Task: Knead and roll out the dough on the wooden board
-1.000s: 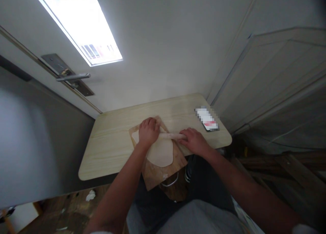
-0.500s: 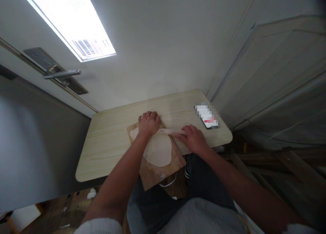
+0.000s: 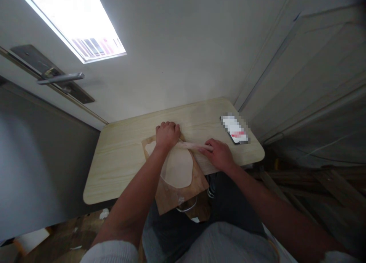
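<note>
A wide, flat sheet of dough (image 3: 177, 169) lies on a wooden board (image 3: 168, 202) that juts over the table's front edge. Across the far end of the dough runs a pale, slim rolling pin (image 3: 194, 145). My right hand (image 3: 220, 154) is closed around the pin's right end, just off the board. At the board's far edge, my left hand (image 3: 167, 135) is closed with fingers curled over the pin's left end, which it hides. Part of the dough sheet shows to the left of my left wrist.
The light wood-patterned table (image 3: 122, 152) stands against a white door (image 3: 171, 76) with a metal handle (image 3: 61, 78). A phone (image 3: 235, 129), partly blurred out, lies at the table's right end. My legs are under the board, and wooden planks (image 3: 323, 175) lie at the right.
The right hand and the pin's right end have shifted slightly up and right in view. The left hand's fingers are curled in more. The whole view has also shifted a little.
</note>
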Tool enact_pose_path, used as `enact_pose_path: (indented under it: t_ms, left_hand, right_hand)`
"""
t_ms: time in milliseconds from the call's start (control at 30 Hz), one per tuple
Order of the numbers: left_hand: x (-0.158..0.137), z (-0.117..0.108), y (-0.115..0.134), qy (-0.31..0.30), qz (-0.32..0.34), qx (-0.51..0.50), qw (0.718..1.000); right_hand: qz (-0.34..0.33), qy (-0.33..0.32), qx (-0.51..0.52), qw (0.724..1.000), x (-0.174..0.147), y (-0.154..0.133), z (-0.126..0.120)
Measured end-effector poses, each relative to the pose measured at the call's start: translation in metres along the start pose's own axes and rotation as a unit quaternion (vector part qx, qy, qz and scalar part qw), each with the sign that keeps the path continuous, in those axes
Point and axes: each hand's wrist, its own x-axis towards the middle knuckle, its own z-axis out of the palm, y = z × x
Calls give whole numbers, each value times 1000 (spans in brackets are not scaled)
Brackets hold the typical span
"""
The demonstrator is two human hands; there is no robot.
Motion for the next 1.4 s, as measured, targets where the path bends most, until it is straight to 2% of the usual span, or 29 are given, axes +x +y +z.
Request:
enact_pose_path:
  t_ms: [133, 267, 633, 1000, 1233, 1400]
  left_hand:
    - [5, 2, 1, -7, 1, 6, 1000]
    - [9, 4, 1, -10, -11, 7, 1000]
    - [21, 3, 3, -25, -29, 10, 999]
    - [34, 4, 6, -12, -13, 3, 1000]
    - [16, -4, 1, 13, 5, -3, 1000]
    - [-7, 1, -4, 20, 3, -44, 999]
  right_hand:
    - [4, 54, 23, 998, -5, 5, 5]
    - [-10, 71, 43, 996, -7, 9, 9]
    - [-29, 83, 63, 994, -8, 9, 10]
    - [-16, 67, 64, 996, -7, 7, 7]
    - [-27, 73, 72, 994, -8, 7, 6]
    - [-44, 65, 75, 994, -10, 7, 6]
